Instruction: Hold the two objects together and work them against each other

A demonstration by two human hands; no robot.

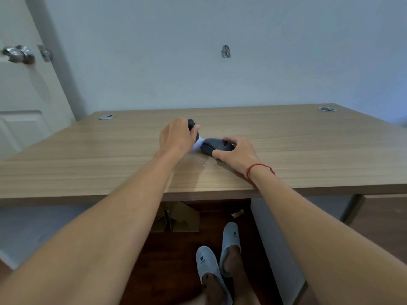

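Nearest you, your right hand (236, 154) curls its fingers and thumb round a dark computer mouse (217, 146) lying mid-desk (88, 159). Just beyond, your left hand (177, 137) grips a small dark object (191, 124), with something white (199, 144) touching the mouse; what it is, you cannot tell. Pull unevenly and, I judge, the mouse could skid or the white piece slip free.
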